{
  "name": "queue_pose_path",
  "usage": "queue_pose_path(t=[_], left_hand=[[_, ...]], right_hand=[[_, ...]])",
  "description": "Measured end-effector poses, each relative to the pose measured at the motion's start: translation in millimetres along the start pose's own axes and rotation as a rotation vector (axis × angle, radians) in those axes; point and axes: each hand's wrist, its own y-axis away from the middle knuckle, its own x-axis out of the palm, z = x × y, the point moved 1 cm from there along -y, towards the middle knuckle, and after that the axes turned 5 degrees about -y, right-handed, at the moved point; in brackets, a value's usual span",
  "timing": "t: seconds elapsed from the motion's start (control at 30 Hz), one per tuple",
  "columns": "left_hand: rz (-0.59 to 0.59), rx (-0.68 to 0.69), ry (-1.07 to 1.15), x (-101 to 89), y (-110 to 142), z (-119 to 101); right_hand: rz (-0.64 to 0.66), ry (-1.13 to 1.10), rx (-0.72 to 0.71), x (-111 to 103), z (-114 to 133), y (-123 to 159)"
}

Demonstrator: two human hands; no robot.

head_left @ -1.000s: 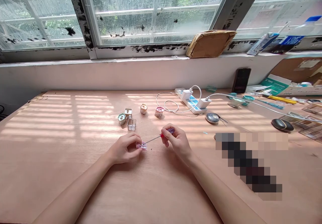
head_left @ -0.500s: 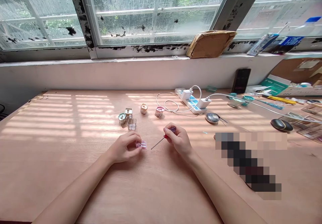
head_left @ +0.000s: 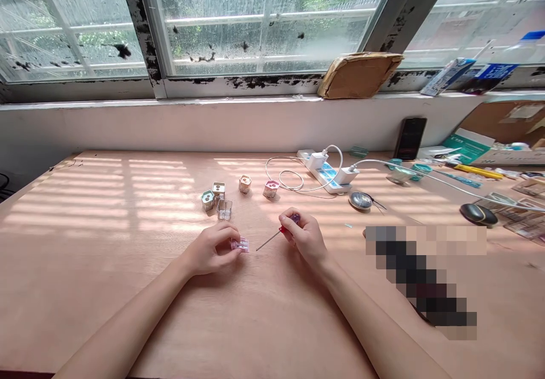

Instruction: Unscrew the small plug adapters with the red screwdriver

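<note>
On the wooden table [head_left: 179, 333], my left hand [head_left: 215, 249] pinches a small pink pencil sharpener insert [head_left: 242, 245] between thumb and fingers. Its blade side seems to face up. My right hand [head_left: 303, 237] is closed around a screwdriver [head_left: 269, 241] with a red and purple handle. The thin shaft points down and left, its tip a short way right of the pink piece. Beyond my hands stand a green-topped sharpener [head_left: 208, 200], a yellowish one [head_left: 218, 190], an orange-topped one [head_left: 244, 184] and a pink-topped one [head_left: 271, 189]. A clear sharpener case [head_left: 225, 209] sits close to the green one.
Behind my right hand lies a white power strip [head_left: 326, 173] with plugs and a looping cable. To the right are a dark round object [head_left: 360, 200], a black mouse [head_left: 478, 214], a blurred-out dark item [head_left: 421, 279], a phone [head_left: 411, 138] and a yellow cutter [head_left: 477, 170].
The whole view has shifted very slightly. Both hands keep their holds, and the screwdriver tip stays near the pink piece.
</note>
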Motion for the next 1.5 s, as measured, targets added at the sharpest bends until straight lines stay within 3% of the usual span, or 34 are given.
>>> queue_pose_path(t=[0.33,0.87,1.5], left_hand=[[0.012,0.012,0.024,3.5,-1.3,-3.1],[-0.088,0.101,0.013,7.6,0.0,-3.5],[-0.151,0.056,-0.018,5.0,0.7,3.1]], right_hand=[[-0.055,-0.302,0.144,0.3,1.1,-1.7],[-0.072,-0.344,0.195,7.6,-4.7,1.6],[-0.023,-0.524,0.288,-1.9,4.6,-3.1]])
